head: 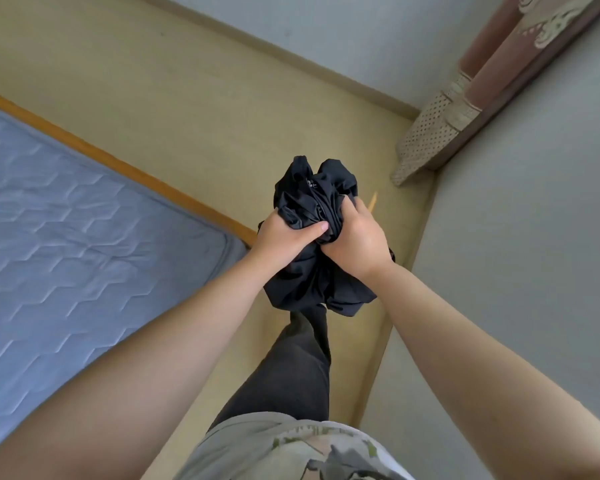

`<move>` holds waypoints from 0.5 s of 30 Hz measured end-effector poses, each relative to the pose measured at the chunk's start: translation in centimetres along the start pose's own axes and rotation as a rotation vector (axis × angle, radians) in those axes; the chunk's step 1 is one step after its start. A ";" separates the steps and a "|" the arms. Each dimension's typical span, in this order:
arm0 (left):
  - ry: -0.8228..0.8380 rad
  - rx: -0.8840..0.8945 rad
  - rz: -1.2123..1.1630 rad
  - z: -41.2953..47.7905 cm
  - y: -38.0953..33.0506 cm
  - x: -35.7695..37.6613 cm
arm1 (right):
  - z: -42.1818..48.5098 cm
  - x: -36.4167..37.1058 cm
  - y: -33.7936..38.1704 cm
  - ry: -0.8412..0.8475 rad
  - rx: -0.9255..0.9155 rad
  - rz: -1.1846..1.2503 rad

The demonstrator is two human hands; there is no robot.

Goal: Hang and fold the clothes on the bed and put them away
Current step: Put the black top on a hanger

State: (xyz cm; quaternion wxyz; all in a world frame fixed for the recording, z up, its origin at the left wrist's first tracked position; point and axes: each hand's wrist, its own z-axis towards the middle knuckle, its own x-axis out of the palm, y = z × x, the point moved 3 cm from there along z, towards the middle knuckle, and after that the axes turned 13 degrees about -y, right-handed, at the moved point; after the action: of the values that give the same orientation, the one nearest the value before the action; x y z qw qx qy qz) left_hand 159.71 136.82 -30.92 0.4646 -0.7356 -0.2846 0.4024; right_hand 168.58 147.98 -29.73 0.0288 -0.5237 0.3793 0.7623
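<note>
Black garment [312,285] sits at frame centre, bunched into a wad and held up in the air over the floor [187,98], not on the bed [66,220]. Left hand [284,233] grasps the wad from its left side, thumb laid across the front of the cloth. Right hand [357,240] is clamped on the right side with its fingers dug into the folds. The hands are nearly touching, with cloth between them.

Part of the garment bulges above the hands and the rest sags below the wrists. There is no clear long axis while it is crumpled, and I can't tell what kind of garment it is. A small pale label shows near the top.

The bed fills the left of the frame: blue quilted cover, wooden edge [118,164] running diagonally. No other clothes are visible on the part in view. Grey wall [516,237] on the right, curtain [492,64] upper right. The person's dark trouser leg [291,368] is below the garment. A thin wooden tip [373,202] pokes out beside the right hand; can't tell what it is.

Judgement:
- The garment is equally near both hands, so neither has to reach for it.
- The bed lies to the left, on the left hand's side.
- Folding would likely mean shaking the wad open first to find an edge.
- Task looks mid-way, with this piece neither folded nor hung.
</note>
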 end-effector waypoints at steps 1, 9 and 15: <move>0.007 -0.020 -0.019 2.4 -0.6 0.9 | 2.6 0.1 -0.8 0.006 0.003 -0.006; 0.002 -0.180 -0.237 20.7 -7.8 5.1 | 23.3 -0.1 -3.5 0.059 0.020 -0.097; -0.142 -0.208 -0.310 33.1 -10.0 0.9 | 37.1 4.2 0.8 0.136 -0.094 -0.102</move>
State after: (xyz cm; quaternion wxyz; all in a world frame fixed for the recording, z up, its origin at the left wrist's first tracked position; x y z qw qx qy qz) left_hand 131.37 156.65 -30.13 0.4214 -0.6969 -0.4665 0.3453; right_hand 137.54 168.51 -26.71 0.0173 -0.5938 0.3169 0.7394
